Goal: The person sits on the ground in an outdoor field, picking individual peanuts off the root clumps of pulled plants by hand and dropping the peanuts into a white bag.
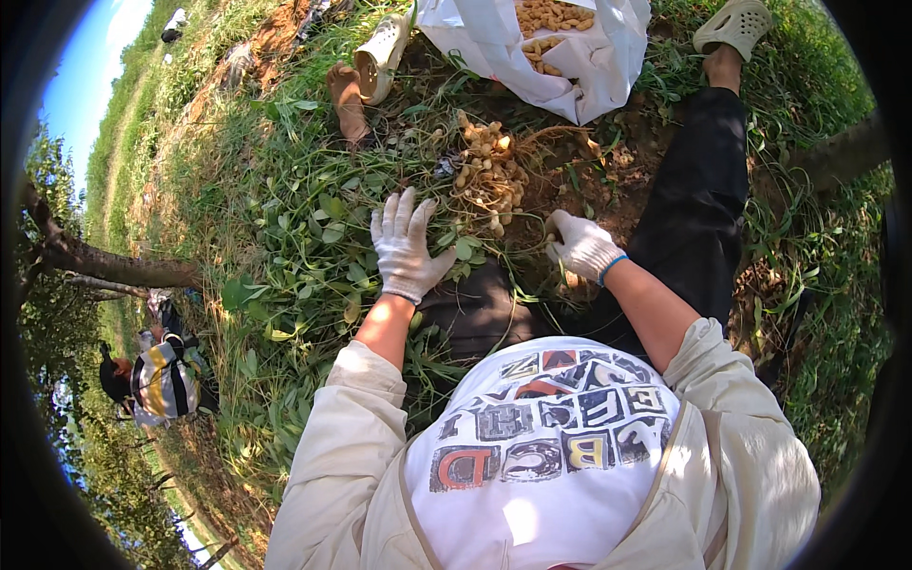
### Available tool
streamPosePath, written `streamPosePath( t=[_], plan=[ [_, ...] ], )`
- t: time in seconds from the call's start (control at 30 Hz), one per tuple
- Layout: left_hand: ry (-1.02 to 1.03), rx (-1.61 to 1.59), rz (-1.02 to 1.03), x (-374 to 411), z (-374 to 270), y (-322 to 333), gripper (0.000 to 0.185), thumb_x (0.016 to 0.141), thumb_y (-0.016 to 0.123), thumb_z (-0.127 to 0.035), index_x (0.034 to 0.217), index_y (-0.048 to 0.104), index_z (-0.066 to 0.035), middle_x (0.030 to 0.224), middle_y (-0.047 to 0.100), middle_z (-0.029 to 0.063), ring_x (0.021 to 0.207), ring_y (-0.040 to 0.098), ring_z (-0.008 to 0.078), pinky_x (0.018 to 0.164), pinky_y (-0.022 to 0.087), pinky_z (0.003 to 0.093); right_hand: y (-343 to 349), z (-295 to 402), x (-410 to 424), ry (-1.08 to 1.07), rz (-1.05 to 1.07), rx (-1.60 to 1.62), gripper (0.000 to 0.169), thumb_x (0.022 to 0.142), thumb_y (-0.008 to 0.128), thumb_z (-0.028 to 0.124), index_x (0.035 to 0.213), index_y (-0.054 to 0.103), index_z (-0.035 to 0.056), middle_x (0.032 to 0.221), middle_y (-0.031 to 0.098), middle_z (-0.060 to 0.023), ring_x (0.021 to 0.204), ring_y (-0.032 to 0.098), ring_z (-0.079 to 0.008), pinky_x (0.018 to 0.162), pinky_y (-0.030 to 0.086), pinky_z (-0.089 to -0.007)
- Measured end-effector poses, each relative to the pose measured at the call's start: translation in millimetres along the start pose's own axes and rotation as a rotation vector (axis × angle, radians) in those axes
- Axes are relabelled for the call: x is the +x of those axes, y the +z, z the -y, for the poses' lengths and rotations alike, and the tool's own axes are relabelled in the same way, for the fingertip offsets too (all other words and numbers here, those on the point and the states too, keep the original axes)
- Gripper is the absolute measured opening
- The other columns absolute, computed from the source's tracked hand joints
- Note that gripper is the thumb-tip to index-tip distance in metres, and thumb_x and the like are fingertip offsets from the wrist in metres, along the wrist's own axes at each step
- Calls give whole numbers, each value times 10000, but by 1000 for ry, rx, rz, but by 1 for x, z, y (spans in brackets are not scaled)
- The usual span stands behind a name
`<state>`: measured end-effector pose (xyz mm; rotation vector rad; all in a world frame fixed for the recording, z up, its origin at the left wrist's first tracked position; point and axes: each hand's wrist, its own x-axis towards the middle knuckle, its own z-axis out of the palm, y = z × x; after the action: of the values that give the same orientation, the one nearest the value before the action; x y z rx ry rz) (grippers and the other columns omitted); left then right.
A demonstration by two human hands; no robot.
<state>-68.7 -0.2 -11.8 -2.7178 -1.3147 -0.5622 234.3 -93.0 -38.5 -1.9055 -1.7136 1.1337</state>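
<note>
My left hand [406,246], in a whitish knit work glove, lies palm down with fingers apart over green leafy peanut plants [335,221]. It appears to hold nothing. In a matching glove with a blue cuff edge, my right hand [581,246] has its fingers curled beside thin stems; whether it grips one cannot be seen. Between and beyond both hands, a cluster of peanut pods [491,171] rests on the plants, with thin roots [552,135] trailing to its right. A white plastic bag [602,78] standing farther out is open, showing loose peanuts [556,16] inside.
My legs straddle the plants, the right one in black trousers [695,192]. A bare foot [347,100] sits beside a pale clog [385,53]; another clog [734,28] is at upper right. Tree trunks [121,263] rise at the left, near another person [160,377] in a striped top.
</note>
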Motion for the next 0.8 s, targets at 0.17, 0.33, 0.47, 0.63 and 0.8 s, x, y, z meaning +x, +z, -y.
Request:
streamPosePath(
  t=[0.17,0.33,0.47,0.63,0.8],
  plan=[
    [-1,-18,64,8,-4,1,943,599,885,-438,1419,477,-213,1541,438,150,1424,394,406,1178,221,630,12,-18,44,266,238,1007,526,900,735,263,1339,588,13,910,617,-38,735,603,-141,649,535,-297],
    [-70,36,108,-8,-1,-14,925,646,842,-502,1447,472,-225,1559,421,147,1455,361,396,1200,179,617,65,0,69,160,192,955,538,916,723,458,1227,659,23,854,612,-24,690,558,-129,607,478,-290],
    [-41,20,77,2,-1,-4,916,641,843,-499,1433,472,-227,1549,425,137,1444,372,388,1200,186,606,63,-5,66,170,168,1125,331,965,667,403,1051,607,89,835,601,-6,664,523,-110,542,421,-256],
    [-48,40,71,-1,-4,-6,895,651,838,-514,1417,478,-220,1538,437,137,1442,377,384,1194,200,606,41,8,57,205,272,1349,145,1006,622,277,1030,580,141,827,575,23,634,480,-76,489,344,-198],
    [-79,21,654,27,-3,-50,1095,696,784,-625,1581,307,-192,1665,179,223,1530,166,472,1213,134,646,29,9,46,188,445,1170,168,980,671,278,1041,626,128,776,548,51,617,488,-54,498,345,-205]
  ],
)
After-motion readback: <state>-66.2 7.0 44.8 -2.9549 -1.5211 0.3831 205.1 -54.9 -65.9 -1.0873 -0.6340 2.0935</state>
